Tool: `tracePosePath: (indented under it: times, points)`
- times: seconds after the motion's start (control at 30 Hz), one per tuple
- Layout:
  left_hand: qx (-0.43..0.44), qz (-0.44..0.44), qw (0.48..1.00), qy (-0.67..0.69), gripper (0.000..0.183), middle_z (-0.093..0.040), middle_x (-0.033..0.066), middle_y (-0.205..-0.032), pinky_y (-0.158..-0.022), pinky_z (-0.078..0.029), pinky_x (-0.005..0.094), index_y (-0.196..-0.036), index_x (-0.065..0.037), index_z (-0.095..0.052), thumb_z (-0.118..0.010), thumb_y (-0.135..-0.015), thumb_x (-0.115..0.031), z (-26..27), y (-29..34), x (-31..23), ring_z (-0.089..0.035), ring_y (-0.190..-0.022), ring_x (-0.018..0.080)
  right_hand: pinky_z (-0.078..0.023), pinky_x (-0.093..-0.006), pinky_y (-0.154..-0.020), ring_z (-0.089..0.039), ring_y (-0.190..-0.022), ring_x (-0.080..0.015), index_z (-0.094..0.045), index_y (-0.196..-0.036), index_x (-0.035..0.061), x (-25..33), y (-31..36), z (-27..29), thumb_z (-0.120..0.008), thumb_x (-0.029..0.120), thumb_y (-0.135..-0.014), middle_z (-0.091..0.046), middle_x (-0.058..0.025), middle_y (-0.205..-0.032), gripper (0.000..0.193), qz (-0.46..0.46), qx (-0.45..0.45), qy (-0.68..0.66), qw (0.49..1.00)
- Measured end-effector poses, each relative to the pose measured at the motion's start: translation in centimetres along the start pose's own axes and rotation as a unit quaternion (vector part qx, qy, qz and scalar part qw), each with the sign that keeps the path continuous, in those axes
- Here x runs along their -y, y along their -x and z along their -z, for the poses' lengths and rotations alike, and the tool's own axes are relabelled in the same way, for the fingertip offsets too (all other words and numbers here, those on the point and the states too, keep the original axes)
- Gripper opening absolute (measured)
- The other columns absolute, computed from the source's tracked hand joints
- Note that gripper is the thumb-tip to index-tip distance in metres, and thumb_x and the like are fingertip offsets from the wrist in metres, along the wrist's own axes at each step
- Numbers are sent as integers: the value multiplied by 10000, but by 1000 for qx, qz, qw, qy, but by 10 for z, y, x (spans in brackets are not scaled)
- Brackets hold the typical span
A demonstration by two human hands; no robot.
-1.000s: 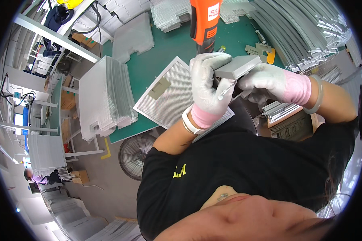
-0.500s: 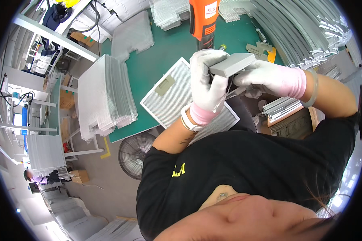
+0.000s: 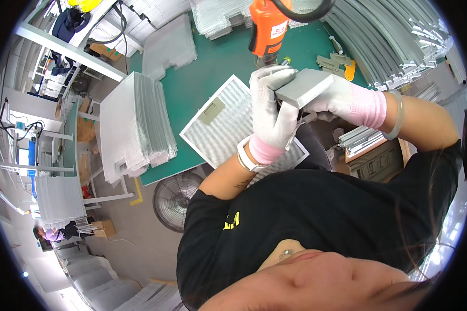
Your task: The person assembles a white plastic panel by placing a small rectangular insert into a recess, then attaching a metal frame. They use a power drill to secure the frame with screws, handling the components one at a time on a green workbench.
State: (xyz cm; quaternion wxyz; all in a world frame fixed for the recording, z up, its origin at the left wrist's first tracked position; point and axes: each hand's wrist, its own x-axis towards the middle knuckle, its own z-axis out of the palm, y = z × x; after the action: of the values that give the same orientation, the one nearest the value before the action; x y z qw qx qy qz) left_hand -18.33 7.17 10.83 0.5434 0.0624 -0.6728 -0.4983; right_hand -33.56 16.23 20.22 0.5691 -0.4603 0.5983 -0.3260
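Both my hands wear white gloves with pink cuffs and are raised over the near side of the bench. My left hand (image 3: 271, 106) is closed around the left end of a flat grey rectangular piece (image 3: 307, 88), thumb on the near side. Against the piece's right side, my right hand (image 3: 340, 99) has curled fingers; the piece hides most of them, and what they hold cannot be made out. Just beyond my left fingers hangs an orange power screwdriver (image 3: 270, 32), its lower end close to them. Below my hands lies a white-framed mesh panel (image 3: 225, 122) with a beige handle plate.
A tall stack of mesh sheets (image 3: 135, 124) stands on the green bench (image 3: 189, 85) to the left. Long grey strips (image 3: 384, 41) fill the far right, near a yellow-handled tool (image 3: 342, 66). A floor fan (image 3: 176, 202) stands at lower left; boxed profiles (image 3: 366, 142) lie at right.
The screwdriver has shifted nearer and tilted, and its black cable now shows at the top. My hands and the grey piece have moved slightly right.
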Motion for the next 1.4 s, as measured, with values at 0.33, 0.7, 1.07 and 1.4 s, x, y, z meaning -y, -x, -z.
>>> tracePosePath:
  times: [0.33, 0.7, 1.07, 1.4]
  points:
    - [35, -52, 994, -86, 343, -604, 153, -1228, -1109, -357, 453, -1182, -6, -611, -576, -841, -12, 15, -6, 10, -500, -1210, 346, -436, -224, -662, -511, -745, -64, -608, -1308, 97, -12, 3, 4, -671, 316, -939, -624, 16, -949, 434, -3, 25, -34, 999]
    - [19, -75, 994, -83, 369, -593, 175, -1229, -1146, -323, 520, -1202, -8, -603, -569, -834, -28, 3, -1, 0, -490, -1221, 370, -544, -264, -750, -654, -865, -77, -652, -1185, 45, -7, -6, 2, -668, 199, -946, -679, -12, -1015, 285, 111, 13, 37, 993]
    - [57, -68, 991, -96, 346, -593, 173, -1245, -1140, -322, 505, -1217, 3, -595, -534, -878, -24, 20, -6, 12, -485, -1229, 380, -472, -239, -748, -573, -863, -69, -651, -1235, 86, -8, -2, 8, -685, 321, -949, -665, 11, -985, 372, 5, 16, 7, 1000]
    - [23, -62, 995, -76, 389, -572, 188, -1252, -1151, -315, 519, -1235, 3, -576, -517, -851, 1, 1, -1, 6, -471, -1251, 402, -461, -233, -650, -566, -792, -63, -650, -1204, 81, -14, -15, -4, -694, 294, -935, -672, 11, -963, 346, 102, -41, -8, 994]
